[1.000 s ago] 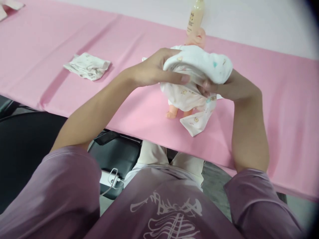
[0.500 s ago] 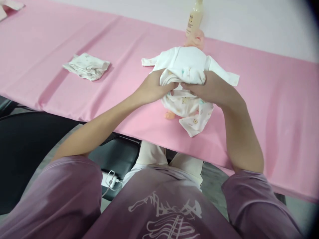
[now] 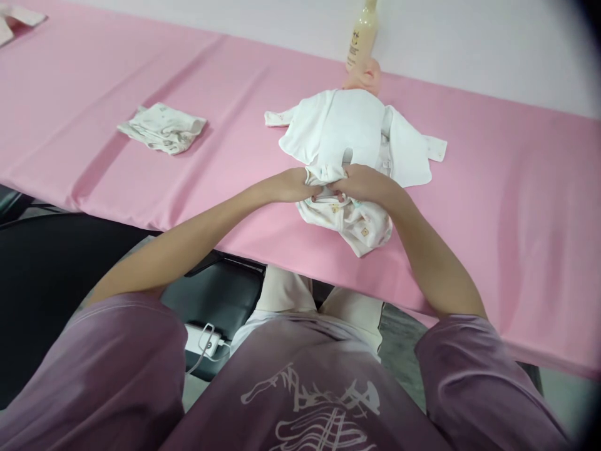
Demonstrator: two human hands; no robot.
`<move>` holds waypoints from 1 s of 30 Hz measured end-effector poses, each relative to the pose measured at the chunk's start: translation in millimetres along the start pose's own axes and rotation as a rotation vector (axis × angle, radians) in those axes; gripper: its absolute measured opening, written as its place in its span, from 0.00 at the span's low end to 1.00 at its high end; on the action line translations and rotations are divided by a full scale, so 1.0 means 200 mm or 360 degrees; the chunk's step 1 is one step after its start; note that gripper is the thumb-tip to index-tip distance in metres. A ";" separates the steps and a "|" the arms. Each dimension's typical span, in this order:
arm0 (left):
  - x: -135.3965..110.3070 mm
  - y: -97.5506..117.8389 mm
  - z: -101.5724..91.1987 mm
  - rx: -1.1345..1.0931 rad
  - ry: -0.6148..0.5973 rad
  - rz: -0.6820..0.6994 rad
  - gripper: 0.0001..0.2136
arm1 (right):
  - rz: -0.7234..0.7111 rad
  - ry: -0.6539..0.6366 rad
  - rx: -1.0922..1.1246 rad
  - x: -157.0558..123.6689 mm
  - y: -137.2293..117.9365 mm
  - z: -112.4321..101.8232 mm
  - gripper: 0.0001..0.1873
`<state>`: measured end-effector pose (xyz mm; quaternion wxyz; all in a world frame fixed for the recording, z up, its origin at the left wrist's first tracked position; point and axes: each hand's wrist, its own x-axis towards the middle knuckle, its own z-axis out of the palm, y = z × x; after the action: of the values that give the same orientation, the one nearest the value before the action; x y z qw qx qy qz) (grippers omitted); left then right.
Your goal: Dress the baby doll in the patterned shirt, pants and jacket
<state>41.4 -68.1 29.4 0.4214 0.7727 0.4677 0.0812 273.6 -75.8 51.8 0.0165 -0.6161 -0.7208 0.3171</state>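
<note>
A baby doll lies on its back on the pink-covered table, its head away from me, in a white long-sleeved top whose sides spread outward. Baby pants with small printed bears are bunched at the doll's lower end and hide its legs. My left hand grips the bunched waistband on the left, fingers tucked inside. Opposite it, my right hand is closed on the same waistband, thumb and fingers close to the left ones.
Left of the doll lies a folded printed cloth. A pale yellow bottle stands beyond the doll's head. Pink fabric shows at the far left corner. A black chair with a white power strip is below the table edge.
Both hands have drawn the waistband of the pants down from the doll's belly toward me. The white top's lower part and the doll's midsection now show, and the foot is covered.
</note>
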 end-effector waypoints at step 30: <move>-0.17 0.02 0.08 -0.0110 -0.0295 0.0258 0.35 | -0.0121 -0.0003 -0.0071 -0.23 -0.01 0.15 0.20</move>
<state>32.8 -104.3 31.5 0.4813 0.7972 0.3597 0.0594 269.3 -130.4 45.7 0.0141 -0.5883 -0.7506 0.3006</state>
